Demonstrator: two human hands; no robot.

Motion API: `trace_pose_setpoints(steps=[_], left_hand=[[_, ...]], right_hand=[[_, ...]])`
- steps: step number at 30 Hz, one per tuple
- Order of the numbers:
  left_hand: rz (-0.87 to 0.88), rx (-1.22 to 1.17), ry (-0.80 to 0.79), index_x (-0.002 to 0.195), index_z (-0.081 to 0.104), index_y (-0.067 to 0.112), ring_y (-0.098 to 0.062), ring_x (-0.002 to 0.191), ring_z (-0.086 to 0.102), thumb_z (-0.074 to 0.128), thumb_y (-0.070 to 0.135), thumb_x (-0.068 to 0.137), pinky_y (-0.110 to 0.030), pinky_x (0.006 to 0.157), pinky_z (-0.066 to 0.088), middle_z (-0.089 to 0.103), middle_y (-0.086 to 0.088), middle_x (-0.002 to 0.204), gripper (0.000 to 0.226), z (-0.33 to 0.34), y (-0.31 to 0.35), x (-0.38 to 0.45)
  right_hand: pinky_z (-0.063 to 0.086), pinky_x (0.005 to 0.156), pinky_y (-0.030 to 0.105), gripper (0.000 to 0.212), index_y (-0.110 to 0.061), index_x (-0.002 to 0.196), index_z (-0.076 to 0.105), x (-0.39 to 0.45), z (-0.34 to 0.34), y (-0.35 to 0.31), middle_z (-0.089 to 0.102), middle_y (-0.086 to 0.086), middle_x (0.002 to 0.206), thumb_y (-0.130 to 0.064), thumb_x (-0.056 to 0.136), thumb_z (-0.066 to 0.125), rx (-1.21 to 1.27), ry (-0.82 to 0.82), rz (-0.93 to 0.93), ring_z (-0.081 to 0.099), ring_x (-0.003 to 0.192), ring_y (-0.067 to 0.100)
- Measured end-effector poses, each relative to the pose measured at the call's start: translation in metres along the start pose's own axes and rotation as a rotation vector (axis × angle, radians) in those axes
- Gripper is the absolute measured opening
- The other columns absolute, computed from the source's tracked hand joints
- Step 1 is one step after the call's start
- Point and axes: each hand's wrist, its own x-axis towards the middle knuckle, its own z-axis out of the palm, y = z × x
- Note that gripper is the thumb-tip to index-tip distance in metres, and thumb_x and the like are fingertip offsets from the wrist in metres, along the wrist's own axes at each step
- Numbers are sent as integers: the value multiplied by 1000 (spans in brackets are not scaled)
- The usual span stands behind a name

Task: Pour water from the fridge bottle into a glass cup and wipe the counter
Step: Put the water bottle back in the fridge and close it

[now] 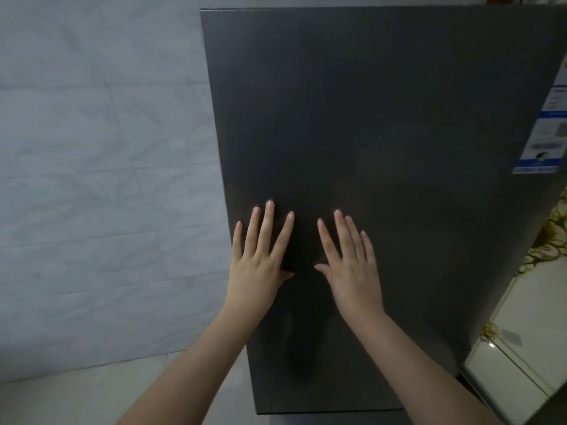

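- A tall, flat, dark grey brushed-metal fridge door (383, 133) fills most of the head view; a pale marbled tile wall (92, 148) is seen to its left and a blue-and-white paper label (549, 130) near its right edge.
- The left hand (260, 256) and the right hand (349, 259) are laid on the door's lower middle, side by side and apart, fingers straight and spread. Nothing is gripped by either.
- No bottle, glass cup or counter is seen. The bottle is judged to be behind this door, so the task appears barely begun.
- The door is judged stiff and fairly heavy, with a smooth face that offers flat palms little purchase for pulling. No handle is visible; a hold along the free vertical edge would probably serve better, though which edge opens cannot be told.
- A chilled bottle can be expected to be wet and slippery, heavy if full, and is best wrapped round its body rather than its cap.
- A pale cabinet with gilt trim (521, 332) stands at lower right, close to the door.
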Motion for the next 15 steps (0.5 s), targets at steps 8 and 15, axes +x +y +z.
trace_pose_setpoints(steps=[8,15], left_hand=[[26,13,44,158,10,17,-36,151,-1,76,55,73,-55,120,11,1,-15,164,114,33,-8,32],[53,-95,-80,157,5,21,-31,151,1,67,40,88,-48,120,21,-2,-7,165,95,53,-13,70]], right_hand=[[19,118,47,89,-17,156,12,24,17,1,5,12,163,-34,87,66,5,-37,18,9,149,27],[22,118,41,78,-16,156,9,49,29,10,5,8,163,-42,95,50,39,-130,58,7,149,21]])
